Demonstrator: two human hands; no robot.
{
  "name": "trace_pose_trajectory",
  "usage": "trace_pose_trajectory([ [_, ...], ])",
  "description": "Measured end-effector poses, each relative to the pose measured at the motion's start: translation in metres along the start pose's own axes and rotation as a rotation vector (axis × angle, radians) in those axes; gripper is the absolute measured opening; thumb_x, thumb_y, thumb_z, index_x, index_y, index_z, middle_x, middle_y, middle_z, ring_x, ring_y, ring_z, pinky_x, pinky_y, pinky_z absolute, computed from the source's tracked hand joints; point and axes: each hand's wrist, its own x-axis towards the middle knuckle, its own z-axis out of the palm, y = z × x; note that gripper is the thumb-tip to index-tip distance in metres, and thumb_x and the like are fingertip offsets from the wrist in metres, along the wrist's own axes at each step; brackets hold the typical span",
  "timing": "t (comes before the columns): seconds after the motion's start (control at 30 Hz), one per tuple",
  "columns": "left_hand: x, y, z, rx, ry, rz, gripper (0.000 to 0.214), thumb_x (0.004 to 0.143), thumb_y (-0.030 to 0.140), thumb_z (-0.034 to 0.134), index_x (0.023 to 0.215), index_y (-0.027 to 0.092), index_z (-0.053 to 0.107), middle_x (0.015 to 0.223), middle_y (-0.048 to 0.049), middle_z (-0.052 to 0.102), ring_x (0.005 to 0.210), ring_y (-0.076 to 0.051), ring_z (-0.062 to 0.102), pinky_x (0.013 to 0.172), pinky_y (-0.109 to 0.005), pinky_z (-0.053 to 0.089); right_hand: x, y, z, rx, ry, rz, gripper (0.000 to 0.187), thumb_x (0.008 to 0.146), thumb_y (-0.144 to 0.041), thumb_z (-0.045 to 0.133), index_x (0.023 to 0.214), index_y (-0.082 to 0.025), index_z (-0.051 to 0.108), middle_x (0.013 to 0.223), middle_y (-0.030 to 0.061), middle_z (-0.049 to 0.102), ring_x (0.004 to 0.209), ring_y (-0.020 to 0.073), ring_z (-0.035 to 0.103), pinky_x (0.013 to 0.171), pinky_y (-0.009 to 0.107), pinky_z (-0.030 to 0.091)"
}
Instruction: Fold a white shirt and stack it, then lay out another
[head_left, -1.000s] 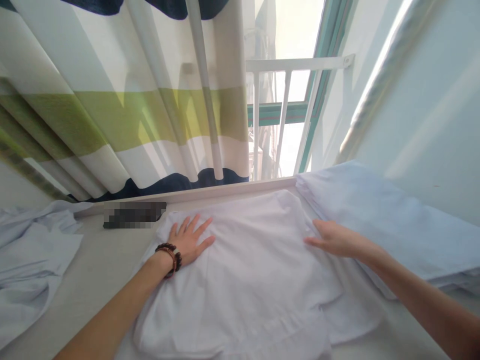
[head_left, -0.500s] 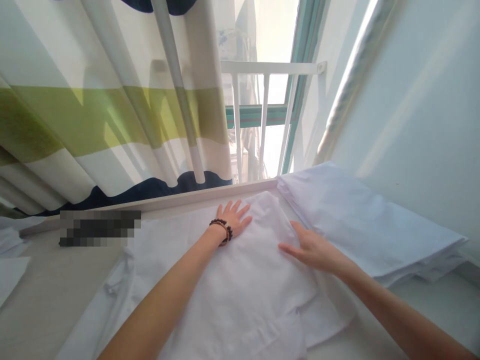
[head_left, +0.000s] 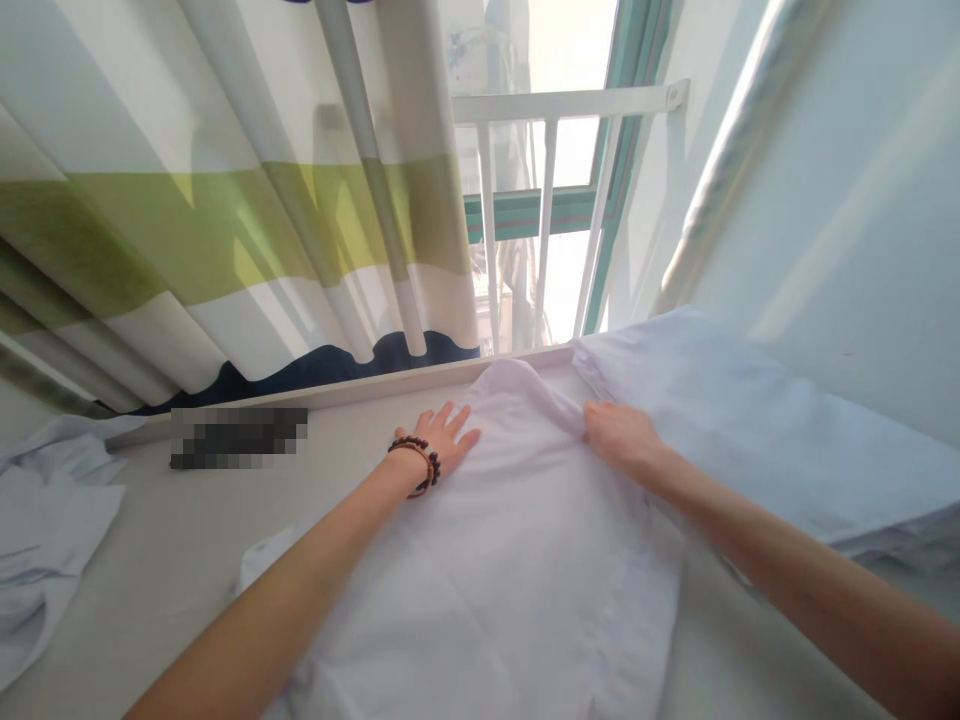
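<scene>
A large white sheet of smooth fabric lies beneath and between the hands, its long axis seeming to run from the person out past the grip, with its narrower, rounded end pointing at the pale raised ledge (the near end is cut off). A flat, pale-white folded cloth stack sits just outside the right hand, which curls around the fabric's right edge, probably to control it; the left hand, fingers spread, rests opposite, apparently as an anchor, a dark beaded bracelet behind it
</scene>
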Motion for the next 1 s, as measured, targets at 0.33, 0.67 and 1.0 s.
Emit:
trace_pose_trajectory([
  [0.33,-0.054,-0.024,0.025,0.014,0.072,-0.181,0.070,0.091,0.064,0.015,0.153,0.032,0.016,0.161,-0.0010,0.010,0.145,-0.040,0.011,0.108,-0.067,0.015,0.006,-0.022,0.003,-0.056,0.083,-0.105,0.026,0.089,-0.011,0.042,0.106,-0.015,0.061,0.098,0.0147,0.069,0.090,0.0276,0.067,0.065,0.031,0.044],
  [0.67,-0.091,-0.050,-0.002,0.197,0.046,-0.350,0.079,0.089,0.066,0.017,0.131,0.012,0.057,0.154,-0.0180,0.031,0.143,-0.042,0.016,0.101,-0.070,0.027,0.048,-0.069,0.005,-0.002,0.481,-0.270,0.040,0.096,-0.028,0.042,0.133,-0.012,0.045,0.138,0.0186,0.047,0.125,0.0305,0.044,0.101,0.039,0.032],
  [1.0,-0.033,-0.086,0.022,0.035,0.200,0.007,0.060,0.097,0.048,0.018,0.151,0.021,0.027,0.159,-0.0029,0.022,0.146,-0.024,0.017,0.118,-0.050,0.010,0.060,-0.066,0.047,0.164,0.144,-0.283,0.072,0.095,-0.059,0.023,0.152,-0.014,0.025,0.159,0.0139,0.020,0.146,0.0291,0.015,0.116,0.043,0.014],
])
